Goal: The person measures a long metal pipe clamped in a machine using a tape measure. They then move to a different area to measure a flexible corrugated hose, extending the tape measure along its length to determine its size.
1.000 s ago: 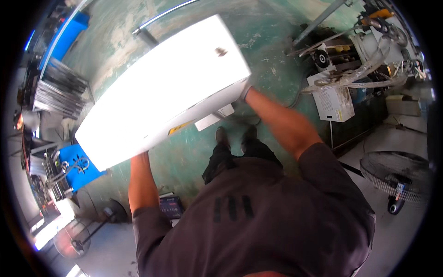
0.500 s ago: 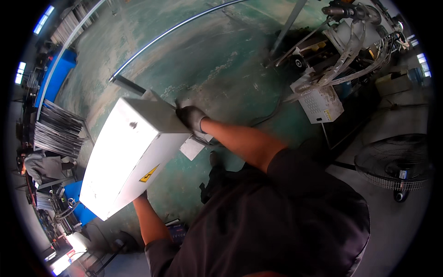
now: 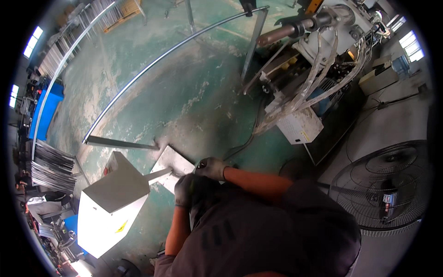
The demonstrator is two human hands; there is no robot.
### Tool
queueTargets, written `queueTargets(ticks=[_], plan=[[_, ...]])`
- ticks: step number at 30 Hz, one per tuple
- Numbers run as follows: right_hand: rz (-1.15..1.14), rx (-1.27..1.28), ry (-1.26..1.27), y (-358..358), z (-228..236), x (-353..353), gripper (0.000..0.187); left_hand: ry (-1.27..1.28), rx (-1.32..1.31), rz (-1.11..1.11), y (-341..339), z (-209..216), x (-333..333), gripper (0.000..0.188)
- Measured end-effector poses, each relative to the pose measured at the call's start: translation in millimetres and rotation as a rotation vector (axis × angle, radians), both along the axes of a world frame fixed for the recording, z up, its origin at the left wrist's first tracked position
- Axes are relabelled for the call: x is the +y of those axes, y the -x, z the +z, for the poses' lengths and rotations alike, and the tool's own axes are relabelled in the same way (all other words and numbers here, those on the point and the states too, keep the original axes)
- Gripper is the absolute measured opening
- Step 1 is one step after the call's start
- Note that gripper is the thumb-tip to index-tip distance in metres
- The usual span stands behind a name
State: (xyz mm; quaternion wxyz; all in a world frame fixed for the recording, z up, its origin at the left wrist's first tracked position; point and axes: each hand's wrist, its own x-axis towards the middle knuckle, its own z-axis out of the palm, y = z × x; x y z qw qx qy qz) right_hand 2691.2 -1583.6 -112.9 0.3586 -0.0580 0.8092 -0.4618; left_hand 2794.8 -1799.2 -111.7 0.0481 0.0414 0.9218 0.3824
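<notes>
Both my hands wear grey gloves and are close together in front of my dark shirt [image 3: 258, 226]. My right hand [image 3: 213, 168] is closed, its fingers curled by a small dark thing too little to name. Just below and left of it, my left hand [image 3: 183, 190] looks closed against dark cloth; what lies in its fingers is hidden. Left of my hands, untouched, stands a white metal machine housing [image 3: 113, 191] with a yellow warning triangle on its side. A flat bar joins it to a pale square plate [image 3: 170, 159] near the floor.
A long curved metal tube [image 3: 152, 69] arcs across ahead, with a flat support [image 3: 120, 144] at its near end. Right of it stands a machine with thick hoses [image 3: 318, 74]. A large caged fan [image 3: 383, 184] is at the right. Metal strips [image 3: 53, 166] are stacked at the left.
Both hands have left the white housing and drawn in together before my body. The housing now sits lower in view, upright, and the machine and fan appear nearer.
</notes>
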Motion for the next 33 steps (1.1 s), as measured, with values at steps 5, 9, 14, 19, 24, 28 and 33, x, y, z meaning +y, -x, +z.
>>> queueTargets(ticks=[5,9,14,19,24,28,33], plan=[[-0.414,-0.213,0.466,55,23,50,0.045,-0.427,-0.242,0.153,147,59,81,0.032],[-0.4,-0.025,0.313,107,41,98,0.041,-0.637,-0.515,-0.038,221,50,114,0.039],[-0.624,0.032,0.091,148,59,127,0.035,-0.375,-0.434,-0.444,319,35,145,0.041],[-1.043,0.113,0.213,176,67,123,0.03,-0.13,-0.352,-0.778,415,52,150,0.04],[-1.34,0.243,0.303,192,67,139,0.023,0.018,-0.412,-0.893,503,68,162,0.036],[-1.273,0.275,0.228,209,97,153,0.026,0.08,-0.218,-1.051,556,106,194,0.034],[-1.157,0.439,0.271,236,80,170,0.028,0.172,-0.104,-1.133,601,144,240,0.033]])
